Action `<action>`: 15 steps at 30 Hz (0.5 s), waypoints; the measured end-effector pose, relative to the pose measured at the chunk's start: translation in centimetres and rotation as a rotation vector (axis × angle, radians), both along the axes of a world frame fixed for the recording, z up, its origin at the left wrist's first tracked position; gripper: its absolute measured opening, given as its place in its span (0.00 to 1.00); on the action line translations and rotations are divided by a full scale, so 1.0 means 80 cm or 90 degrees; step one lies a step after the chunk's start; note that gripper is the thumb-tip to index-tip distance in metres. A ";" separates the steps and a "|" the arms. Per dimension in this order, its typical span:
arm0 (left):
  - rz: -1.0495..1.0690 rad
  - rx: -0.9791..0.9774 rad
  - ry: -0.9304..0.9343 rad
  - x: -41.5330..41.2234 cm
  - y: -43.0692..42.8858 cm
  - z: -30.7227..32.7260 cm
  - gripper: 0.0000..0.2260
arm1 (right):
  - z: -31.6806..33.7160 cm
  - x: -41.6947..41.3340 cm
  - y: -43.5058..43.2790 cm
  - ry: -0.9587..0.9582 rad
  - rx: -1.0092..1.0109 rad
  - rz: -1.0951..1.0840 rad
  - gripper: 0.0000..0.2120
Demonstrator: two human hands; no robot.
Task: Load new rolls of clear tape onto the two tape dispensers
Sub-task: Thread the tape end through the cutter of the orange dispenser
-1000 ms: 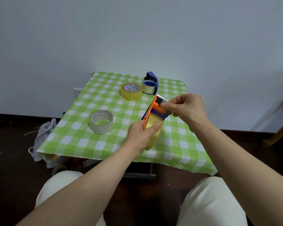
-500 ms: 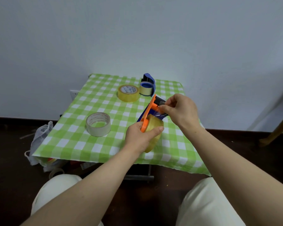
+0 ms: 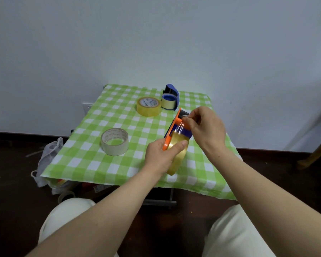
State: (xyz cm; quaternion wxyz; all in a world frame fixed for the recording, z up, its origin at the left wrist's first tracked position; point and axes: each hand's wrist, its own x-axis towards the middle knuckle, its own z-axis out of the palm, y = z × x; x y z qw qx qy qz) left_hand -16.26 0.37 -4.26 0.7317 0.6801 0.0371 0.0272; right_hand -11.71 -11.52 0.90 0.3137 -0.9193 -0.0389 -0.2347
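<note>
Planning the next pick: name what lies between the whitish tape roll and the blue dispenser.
A yellowish clear tape roll with a white printed label, flat on the green checked cloth; head view.

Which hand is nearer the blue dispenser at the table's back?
Right. The right hand pinches tape just in front of the blue dispenser; the left hand grips the orange dispenser nearer the person.

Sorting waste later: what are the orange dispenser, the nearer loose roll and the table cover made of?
Dispenser: likely moulded plastic, flat uniform orange. Roll: cloudy glossy film wound on a printed, seemingly cardboard core. Cover: thin checked sheet, crinkled front edge; plastic or paper, cannot tell.
</note>
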 end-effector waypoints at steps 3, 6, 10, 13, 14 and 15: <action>0.002 0.000 0.001 -0.001 0.001 0.002 0.12 | -0.001 0.002 0.002 -0.006 0.018 -0.004 0.06; 0.013 -0.007 0.010 -0.002 0.000 0.005 0.19 | -0.001 0.004 0.003 -0.007 0.024 0.002 0.06; -0.006 -0.009 0.039 0.000 0.003 0.007 0.16 | 0.002 0.007 0.003 0.028 0.081 -0.003 0.06; -0.064 -0.032 0.053 0.000 0.010 0.009 0.14 | 0.010 0.014 -0.003 0.079 0.112 -0.003 0.07; -0.086 -0.038 0.058 -0.001 0.013 0.010 0.11 | 0.013 0.016 -0.005 0.090 0.107 -0.001 0.07; -0.106 -0.034 0.060 -0.001 0.014 0.012 0.09 | 0.016 0.017 -0.006 0.097 0.100 -0.001 0.07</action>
